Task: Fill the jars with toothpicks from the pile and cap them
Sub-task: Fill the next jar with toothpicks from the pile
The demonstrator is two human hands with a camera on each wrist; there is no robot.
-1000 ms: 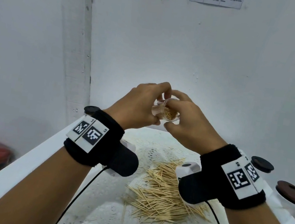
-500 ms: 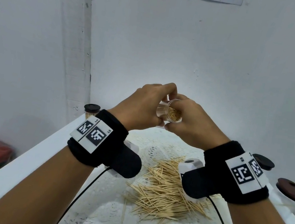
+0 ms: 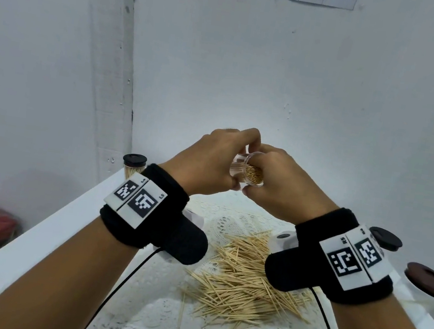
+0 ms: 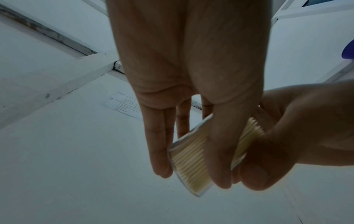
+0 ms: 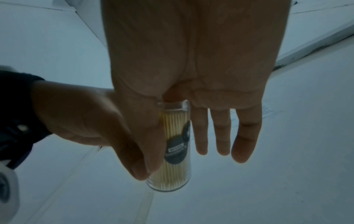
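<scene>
A clear jar (image 3: 247,172) packed with toothpicks is held up in the air over the table, tilted, its uncapped mouth towards me. My left hand (image 3: 235,155) grips its closed end from the left, and my right hand (image 3: 265,168) grips the mouth end from the right. In the left wrist view my thumb crosses the jar (image 4: 191,159). The right wrist view shows a dark label on the jar (image 5: 175,145). The toothpick pile (image 3: 244,279) lies on the table below my wrists.
A capped jar of toothpicks (image 3: 134,166) stands at the back left corner. At the right edge are a dark cap (image 3: 385,238) and a white jar with a brown lid (image 3: 425,280). A white lace cloth (image 3: 224,221) covers the table. Walls close in behind and left.
Both hands keep hold of the jar. The jar has turned a little, so its open mouth faces me more. My wrists have shifted slightly right, uncovering the capped jar at back left.
</scene>
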